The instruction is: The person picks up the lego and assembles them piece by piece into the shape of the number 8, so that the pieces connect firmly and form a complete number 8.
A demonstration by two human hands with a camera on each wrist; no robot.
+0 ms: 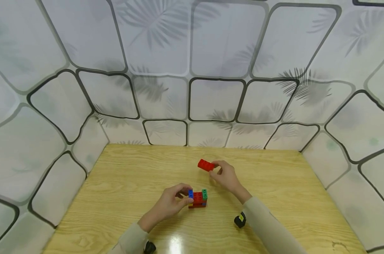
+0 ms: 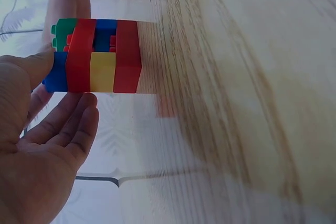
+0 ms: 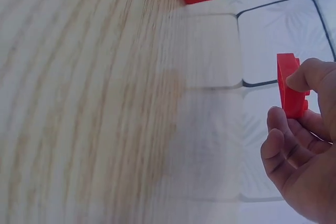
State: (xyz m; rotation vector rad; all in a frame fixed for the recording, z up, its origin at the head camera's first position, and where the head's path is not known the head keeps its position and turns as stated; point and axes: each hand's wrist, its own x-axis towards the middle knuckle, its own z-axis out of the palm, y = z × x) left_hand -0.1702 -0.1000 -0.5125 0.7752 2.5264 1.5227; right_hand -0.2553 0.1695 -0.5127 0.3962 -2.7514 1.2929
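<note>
A small stack of toy building bricks stands on the table, with red layers, a blue brick and a green brick on top at opposite ends, and yellow and blue bricks lower down. My left hand pinches the stack at its blue top brick; the thumb lies on the near side and the index finger is partly hidden behind. Farther back and to the right, my right hand holds a loose red brick between thumb and fingers. That brick is raised off the table, its hollow side visible in the right wrist view.
The pale wood table reaches back to a wall covering with outlined shapes and leaf prints, which also encloses both sides. A black wrist device sits by the right sleeve, another by the left.
</note>
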